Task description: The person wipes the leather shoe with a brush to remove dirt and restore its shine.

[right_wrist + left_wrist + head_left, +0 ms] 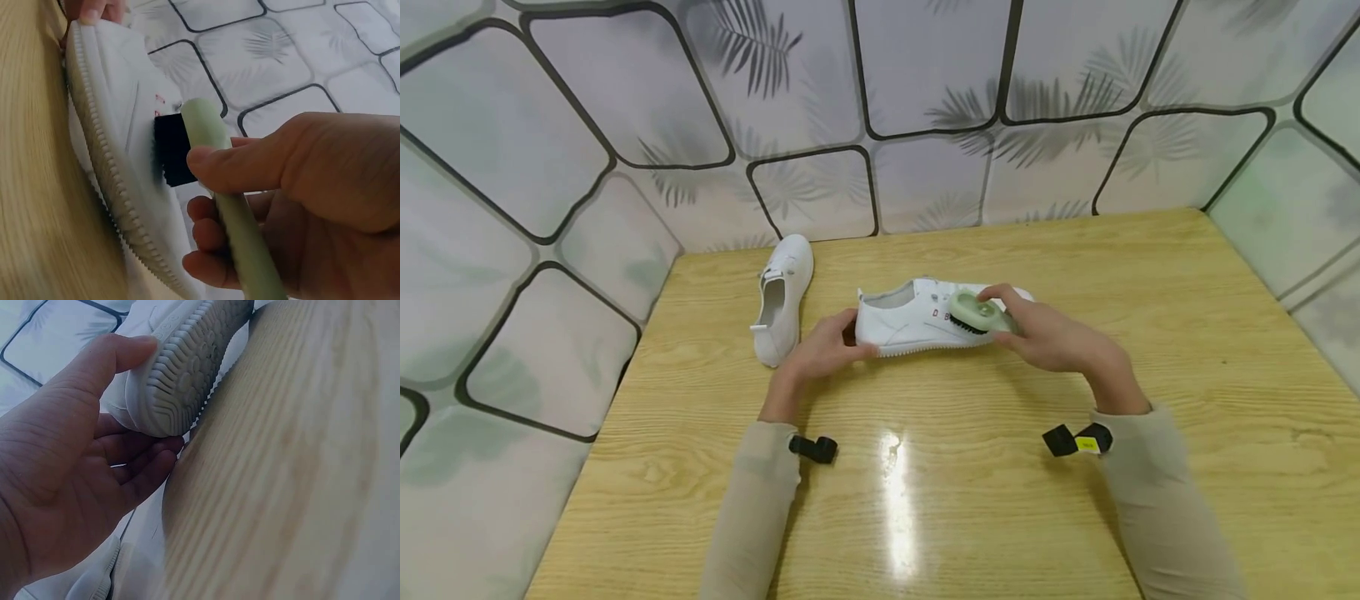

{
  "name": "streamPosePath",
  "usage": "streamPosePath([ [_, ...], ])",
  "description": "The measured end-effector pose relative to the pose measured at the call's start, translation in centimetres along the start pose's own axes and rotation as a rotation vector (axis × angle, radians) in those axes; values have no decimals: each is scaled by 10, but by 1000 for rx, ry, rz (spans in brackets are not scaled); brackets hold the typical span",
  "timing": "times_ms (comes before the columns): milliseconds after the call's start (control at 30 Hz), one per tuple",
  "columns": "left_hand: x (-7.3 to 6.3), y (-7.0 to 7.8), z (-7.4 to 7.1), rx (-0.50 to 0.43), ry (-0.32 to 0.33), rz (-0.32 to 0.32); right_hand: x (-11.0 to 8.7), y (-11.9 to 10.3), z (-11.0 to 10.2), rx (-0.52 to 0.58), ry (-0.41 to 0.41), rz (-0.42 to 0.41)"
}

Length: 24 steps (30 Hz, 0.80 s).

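Note:
A white shoe (pixel 891 321) lies sideways across the wooden table, its toe pointing right. My left hand (pixel 826 346) grips it by the heel, thumb near the sole edge and fingers behind; in the left wrist view the ridged sole (pixel 187 375) is tilted up off the table at the heel. My right hand (pixel 1051 333) holds a pale green brush (pixel 977 310) by its handle. The brush's dark bristles (pixel 172 150) meet the shoe's side just by the small red letters, as the right wrist view shows.
The matching white shoe (pixel 780 300) stands to the left, toe toward the back wall. A patterned fabric wall (pixel 925 183) borders the wooden table (pixel 970 483) at the back and sides. Black straps with small cameras (pixel 814 450) sit on both wrists.

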<state>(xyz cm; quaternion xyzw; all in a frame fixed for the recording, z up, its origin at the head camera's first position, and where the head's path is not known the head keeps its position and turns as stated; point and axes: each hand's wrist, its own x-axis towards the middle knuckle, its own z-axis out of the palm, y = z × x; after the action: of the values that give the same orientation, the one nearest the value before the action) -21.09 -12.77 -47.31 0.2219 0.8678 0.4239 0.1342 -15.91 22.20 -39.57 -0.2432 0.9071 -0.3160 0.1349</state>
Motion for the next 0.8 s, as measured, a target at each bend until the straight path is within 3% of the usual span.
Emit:
streamPosePath([
  [233,0,-1,-1,-21,-5,3,-2,9,-5,-57,79,57],
  [433,0,-2,-2,-28,-6,-9,5,6,2,-32,50,-31],
  [667,0,1,-2,-41,-16,-17,3,15,-4,-28,78,98],
  [800,-1,0,-4,-43,-14,-27,8,4,5,-25,54,44],
])
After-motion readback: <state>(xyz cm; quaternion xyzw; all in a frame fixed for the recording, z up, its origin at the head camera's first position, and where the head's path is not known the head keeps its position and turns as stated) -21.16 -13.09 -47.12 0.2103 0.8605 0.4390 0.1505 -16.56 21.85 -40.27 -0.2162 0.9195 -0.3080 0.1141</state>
